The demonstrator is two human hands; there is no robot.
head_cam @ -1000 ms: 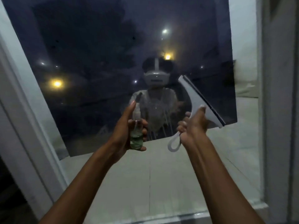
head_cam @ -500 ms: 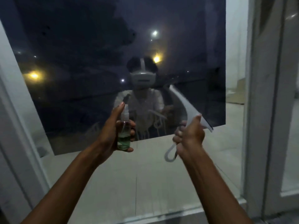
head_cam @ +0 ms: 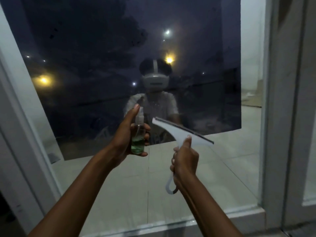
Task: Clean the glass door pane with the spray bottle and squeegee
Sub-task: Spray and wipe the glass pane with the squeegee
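Glass pane (head_cam: 102, 65): two hands, left (head_cam: 126, 134) gripping one spray bottle (head_cam: 138, 135), right (head_cam: 185, 159) one squeegee (head_cam: 183, 134).

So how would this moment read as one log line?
left hand: holds spray bottle | right hand: grips squeegee | glass pane: ahead

Pale tiled floor (head_cam: 213, 168) beyond a white frame (head_cam: 273, 117), with street lights (head_cam: 169, 59) glowing in darkness
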